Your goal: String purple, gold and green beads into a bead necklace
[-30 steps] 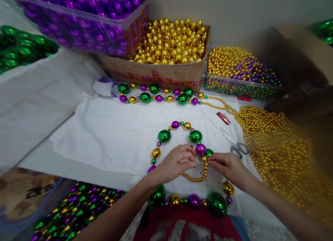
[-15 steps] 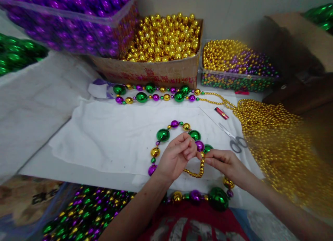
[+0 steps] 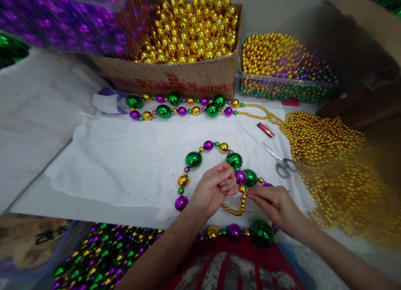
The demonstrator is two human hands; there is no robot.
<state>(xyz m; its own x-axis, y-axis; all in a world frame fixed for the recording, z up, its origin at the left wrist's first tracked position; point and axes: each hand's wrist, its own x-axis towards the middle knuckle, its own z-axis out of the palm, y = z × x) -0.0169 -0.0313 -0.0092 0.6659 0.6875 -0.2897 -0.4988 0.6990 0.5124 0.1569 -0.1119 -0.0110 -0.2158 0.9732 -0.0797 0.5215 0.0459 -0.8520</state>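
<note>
A bead necklace of large green, purple and gold beads lies looped on the white cloth before me. My left hand is closed over its middle, fingers curled in a pinch beside a purple bead; what lies between those fingers is hidden. From the right, my right hand pinches thumb and forefinger together at the short strand of small gold beads, just below that purple bead. Part of this strand passes behind my left hand. The necklace's lower side runs close against my red shirt.
Scissors, a red lighter and a thin needle-like rod lie to the right. Beyond are a finished-looking necklace, a cardboard box of gold beads and clear bins. Gold bead strands heap at right.
The view has shifted slightly, so the boxes sit higher and further left. My right fingertips have moved a little lower against the gold beads, uncovering more of the green bead. My left hand stays pinched.
</note>
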